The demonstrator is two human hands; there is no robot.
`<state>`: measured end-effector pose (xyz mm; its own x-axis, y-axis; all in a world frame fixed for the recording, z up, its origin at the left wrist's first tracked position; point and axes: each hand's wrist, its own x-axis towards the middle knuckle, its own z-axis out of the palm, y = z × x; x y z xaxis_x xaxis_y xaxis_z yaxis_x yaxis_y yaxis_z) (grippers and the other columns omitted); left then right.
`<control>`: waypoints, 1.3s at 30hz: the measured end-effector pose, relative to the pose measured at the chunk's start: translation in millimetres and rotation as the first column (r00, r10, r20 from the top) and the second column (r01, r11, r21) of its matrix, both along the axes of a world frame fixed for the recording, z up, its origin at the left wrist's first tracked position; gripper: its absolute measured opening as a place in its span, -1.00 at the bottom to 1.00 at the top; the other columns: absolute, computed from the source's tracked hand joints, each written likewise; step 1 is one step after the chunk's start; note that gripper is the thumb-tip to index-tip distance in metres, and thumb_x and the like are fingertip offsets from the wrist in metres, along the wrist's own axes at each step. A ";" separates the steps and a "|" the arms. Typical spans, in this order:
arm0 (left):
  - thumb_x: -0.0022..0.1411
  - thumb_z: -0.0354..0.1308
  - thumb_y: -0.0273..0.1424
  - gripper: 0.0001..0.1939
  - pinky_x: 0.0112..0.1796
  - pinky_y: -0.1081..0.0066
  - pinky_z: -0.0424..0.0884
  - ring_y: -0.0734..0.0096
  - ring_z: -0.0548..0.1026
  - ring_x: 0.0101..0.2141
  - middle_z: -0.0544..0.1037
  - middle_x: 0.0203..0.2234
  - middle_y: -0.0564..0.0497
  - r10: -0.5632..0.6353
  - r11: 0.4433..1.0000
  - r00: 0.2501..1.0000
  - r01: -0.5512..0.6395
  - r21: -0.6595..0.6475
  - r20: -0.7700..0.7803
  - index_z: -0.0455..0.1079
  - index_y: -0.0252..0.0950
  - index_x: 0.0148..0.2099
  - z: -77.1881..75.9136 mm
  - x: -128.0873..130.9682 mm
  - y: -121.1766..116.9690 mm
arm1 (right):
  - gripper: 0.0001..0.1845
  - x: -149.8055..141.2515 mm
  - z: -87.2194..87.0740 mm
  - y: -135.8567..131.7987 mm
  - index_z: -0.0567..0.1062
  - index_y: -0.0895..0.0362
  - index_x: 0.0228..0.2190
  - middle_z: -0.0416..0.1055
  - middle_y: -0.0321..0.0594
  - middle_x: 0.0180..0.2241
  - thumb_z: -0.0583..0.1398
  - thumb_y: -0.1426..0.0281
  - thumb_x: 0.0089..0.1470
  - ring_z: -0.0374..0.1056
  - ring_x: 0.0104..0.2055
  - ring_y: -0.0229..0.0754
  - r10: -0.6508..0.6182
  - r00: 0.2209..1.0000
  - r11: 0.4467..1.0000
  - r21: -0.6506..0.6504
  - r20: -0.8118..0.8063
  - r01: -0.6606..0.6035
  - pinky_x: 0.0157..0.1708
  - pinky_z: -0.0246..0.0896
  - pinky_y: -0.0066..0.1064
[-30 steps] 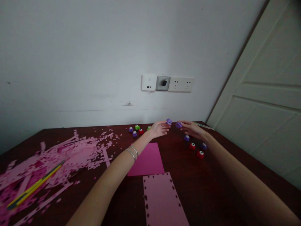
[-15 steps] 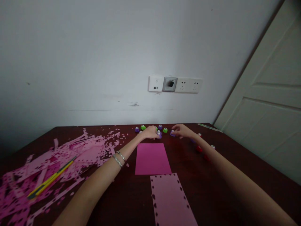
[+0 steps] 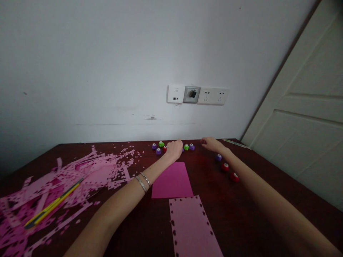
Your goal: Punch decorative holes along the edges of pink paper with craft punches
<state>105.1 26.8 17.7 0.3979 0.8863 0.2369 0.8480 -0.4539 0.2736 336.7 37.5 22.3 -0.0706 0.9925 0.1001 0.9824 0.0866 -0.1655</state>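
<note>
Two hands [image 3: 174,150] [image 3: 212,144], apart, grip unclear, reach across a dark reddish table [image 3: 230,214] near a pale wall [image 3: 107,71].

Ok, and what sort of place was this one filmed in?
Probably an ordinary indoor room, perhaps at home, with a table serving as a craft spot: wall sockets, a panelled door and pink paper scraps suggest it.

on the table [image 3: 146,228], at the left, heap of paper scraps [image 3: 69,185] with cutter [image 3: 53,205] on top. in the middle, near sheet [image 3: 194,226]; directly behind it, far sheet [image 3: 172,182]. farther behind, near the back edge, row of punches [image 3: 158,151], with left hand [image 3: 174,150] among them. right of this row, right hand [image 3: 211,144]; nearer, three other punches [image 3: 224,167]. behind the table, wall [image 3: 107,71].
</note>
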 end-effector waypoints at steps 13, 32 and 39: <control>0.07 0.04 0.03 -0.42 -0.28 0.23 0.40 0.05 0.45 -0.18 0.47 -0.17 -0.23 -0.364 0.924 0.931 0.359 -0.129 -0.020 0.34 -0.35 -0.06 -27.7 140.1 -60.9 | -0.64 55.7 2.7 -55.2 0.52 0.17 -0.24 0.48 -0.11 -0.27 0.17 0.47 -0.19 0.39 -0.31 -0.14 0.082 0.995 0.965 -0.244 -0.061 -0.095 -0.40 0.27 -0.48; -0.04 0.20 -0.43 -0.76 -0.59 0.53 0.02 0.63 0.17 -0.53 0.43 -0.30 -0.11 0.191 0.087 0.264 0.955 -0.284 0.945 0.40 -0.39 -0.25 5.7 9.5 -5.5 | -0.60 30.8 5.2 -80.9 0.45 0.06 -0.15 0.36 -0.12 -0.04 0.26 0.23 -0.09 0.37 -0.31 -0.31 0.041 0.043 0.920 0.021 -0.998 -0.392 -0.38 0.30 -0.52; -0.01 0.21 -0.24 -0.71 -0.51 0.50 0.17 0.58 0.28 -0.52 0.45 -0.46 -0.03 -0.157 0.409 0.568 0.782 -0.470 0.808 0.44 -0.37 -0.29 10.9 -14.1 3.5 | -0.61 -2.2 8.7 -63.8 0.47 0.10 -0.20 0.43 -0.12 -0.18 0.25 0.19 -0.09 0.37 -0.30 -0.28 0.009 0.225 0.941 -0.067 -0.974 -0.331 -0.39 0.30 -0.51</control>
